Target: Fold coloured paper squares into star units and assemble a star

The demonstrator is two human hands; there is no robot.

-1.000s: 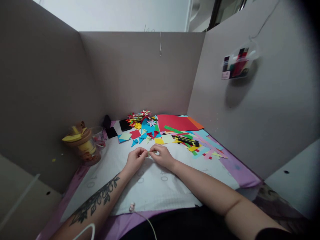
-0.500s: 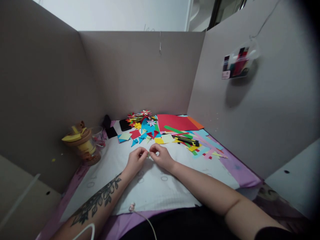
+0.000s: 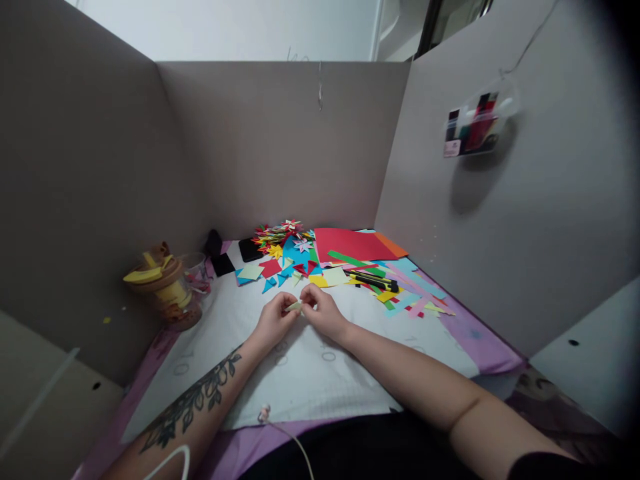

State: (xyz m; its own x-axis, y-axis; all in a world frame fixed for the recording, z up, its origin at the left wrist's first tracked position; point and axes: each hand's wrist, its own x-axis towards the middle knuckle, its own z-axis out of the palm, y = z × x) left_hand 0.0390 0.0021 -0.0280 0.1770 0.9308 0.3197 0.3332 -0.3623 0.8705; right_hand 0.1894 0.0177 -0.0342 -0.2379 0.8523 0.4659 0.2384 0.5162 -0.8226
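Between my two hands is a small pale yellow-green piece of paper (image 3: 294,307), partly hidden by the fingers. My left hand (image 3: 274,320) pinches its left side. On its other side the fingertips of my right hand (image 3: 323,312) are closed on it. Just beyond the hands lie small folded blue paper pieces (image 3: 269,285), red folded pieces (image 3: 305,269) and a pale green paper square (image 3: 335,277). Several finished-looking paper stars (image 3: 275,237) are heaped farther back.
A yellow-and-black utility knife (image 3: 373,280) lies right among cut paper strips (image 3: 405,300). Red sheets (image 3: 350,245) are at the back. On the left stand a brown-and-yellow pot (image 3: 167,287) and a clear cup (image 3: 195,270). Grey panels (image 3: 285,147) enclose the table; a plastic pouch (image 3: 475,127) hangs right.
The fingers of both hands have shifted slightly, and more of the pale paper piece shows between them. The other things on the table lie as before.
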